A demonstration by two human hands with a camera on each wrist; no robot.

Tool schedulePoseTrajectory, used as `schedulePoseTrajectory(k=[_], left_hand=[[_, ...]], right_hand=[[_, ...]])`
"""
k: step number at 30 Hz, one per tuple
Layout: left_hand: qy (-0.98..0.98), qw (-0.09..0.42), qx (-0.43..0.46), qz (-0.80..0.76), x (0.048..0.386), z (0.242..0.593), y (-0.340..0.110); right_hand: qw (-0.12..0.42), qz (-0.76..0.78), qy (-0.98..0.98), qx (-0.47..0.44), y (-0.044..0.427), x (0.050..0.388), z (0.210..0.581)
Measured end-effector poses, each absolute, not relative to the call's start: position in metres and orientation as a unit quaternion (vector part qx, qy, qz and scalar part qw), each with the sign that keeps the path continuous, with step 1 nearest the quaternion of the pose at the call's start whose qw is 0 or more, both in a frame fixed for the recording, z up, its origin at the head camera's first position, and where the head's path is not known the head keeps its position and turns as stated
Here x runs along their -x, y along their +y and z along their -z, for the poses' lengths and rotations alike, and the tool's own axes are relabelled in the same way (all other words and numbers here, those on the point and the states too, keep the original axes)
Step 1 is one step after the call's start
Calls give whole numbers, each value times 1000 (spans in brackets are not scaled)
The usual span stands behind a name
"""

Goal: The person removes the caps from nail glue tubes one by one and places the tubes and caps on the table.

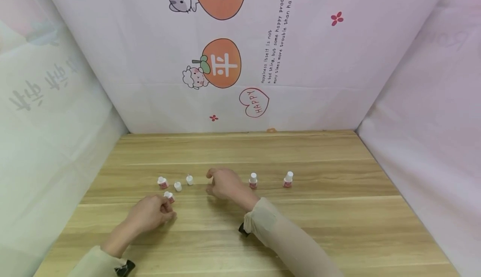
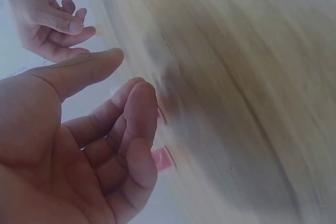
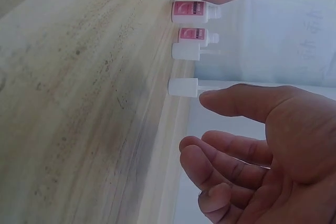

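Beside the nearer uncapped bottle [image 1: 170, 198], small and white with a red-pink label, is my left hand [image 1: 151, 213]. Its fingers are loosely curved, with a gap between thumb and fingertips and nothing held in the left wrist view. A second uncapped bottle [image 1: 162, 183] stands just behind. To their right, two white caps [image 1: 178, 186] [image 1: 189, 180] stand upright, thin stems pointing up, as the right wrist view shows. My right hand [image 1: 227, 184] hovers right of these caps, thumb and fingers apart, holding nothing. Right of it stands a capped bottle [image 1: 253, 181].
Another capped bottle [image 1: 288, 179] is farther right on the wood-grain table [image 1: 319, 227]. A white printed cloth [image 1: 300, 101] rises at the table's back edge, and white sheets hang along the left and right sides.
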State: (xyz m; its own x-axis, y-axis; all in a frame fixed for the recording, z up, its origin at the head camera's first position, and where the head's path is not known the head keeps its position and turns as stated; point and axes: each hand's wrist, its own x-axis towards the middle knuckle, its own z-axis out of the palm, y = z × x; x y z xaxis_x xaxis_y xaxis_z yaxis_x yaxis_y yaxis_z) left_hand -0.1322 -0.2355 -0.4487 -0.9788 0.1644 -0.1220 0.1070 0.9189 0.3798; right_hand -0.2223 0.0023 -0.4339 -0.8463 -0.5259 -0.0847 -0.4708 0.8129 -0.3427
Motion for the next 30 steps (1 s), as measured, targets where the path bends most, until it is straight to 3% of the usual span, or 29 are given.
schedulePoseTrajectory(k=[6,30], left_hand=[[978,58,-94,-178,133,447,-227],[950,69,-155,-262,148,439,-177]], right_hand=[[85,166,947,263,12,218,428],[82,204,946,238,42,208,426]])
